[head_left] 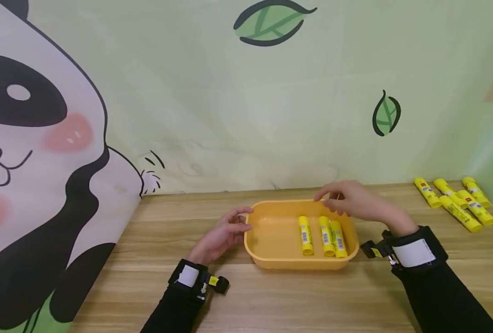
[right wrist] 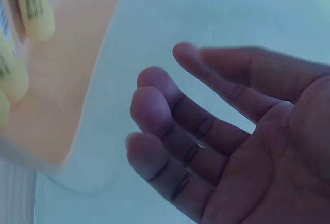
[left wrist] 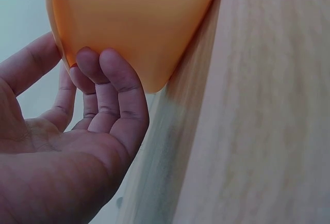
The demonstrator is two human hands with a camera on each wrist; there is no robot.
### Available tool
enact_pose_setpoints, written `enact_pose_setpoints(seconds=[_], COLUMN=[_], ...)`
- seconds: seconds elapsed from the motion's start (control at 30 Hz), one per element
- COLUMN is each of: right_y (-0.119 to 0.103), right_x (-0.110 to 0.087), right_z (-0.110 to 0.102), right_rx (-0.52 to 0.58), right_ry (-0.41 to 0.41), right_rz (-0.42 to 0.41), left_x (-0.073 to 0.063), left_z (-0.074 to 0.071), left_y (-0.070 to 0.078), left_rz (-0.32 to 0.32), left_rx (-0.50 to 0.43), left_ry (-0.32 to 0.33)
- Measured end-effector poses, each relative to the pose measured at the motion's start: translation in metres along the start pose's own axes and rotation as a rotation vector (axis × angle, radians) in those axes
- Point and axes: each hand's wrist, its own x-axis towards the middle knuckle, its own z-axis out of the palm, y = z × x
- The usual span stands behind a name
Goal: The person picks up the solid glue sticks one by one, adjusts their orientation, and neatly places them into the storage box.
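Observation:
A yellow-orange plastic tray (head_left: 275,264) sits on the table, with three yellow glue sticks (head_left: 306,236) lying in its right half. At the tray's left end my left hand (head_left: 220,235) holds the rim. The left wrist view shows its fingertips (left wrist: 113,61) against the tray's outer wall (left wrist: 134,22). Over the back right rim hovers my right hand (head_left: 350,200), fingers loosely bent. In the right wrist view, nothing lies between that hand's fingers (right wrist: 149,154), which are apart from the tray (right wrist: 77,79).
Several more yellow glue sticks (head_left: 460,212) lie in a loose group at the table's back right. A pale green wall covering (head_left: 213,115) with a panda and leaves rises behind the wooden table (head_left: 155,259). Each wrist wears a black strap with a small camera (head_left: 217,283).

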Motion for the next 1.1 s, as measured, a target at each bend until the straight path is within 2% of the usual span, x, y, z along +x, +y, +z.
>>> enact_pose_setpoints(seconds=[0.57,1.1], right_y=[0.021,0.042], right_x=[-0.009,-0.03], right_z=[-0.024,-0.051], right_rx=[-0.011,-0.053], right_ry=[0.086,0.159], right_rz=[0.042,0.12], left_x=[-0.004,-0.001], left_z=[-0.003,0.001], left_y=[0.001,0.002], left_rz=[-0.006,-0.006], left_rx=[0.01,0.002], left_ry=[0.015,0.005])
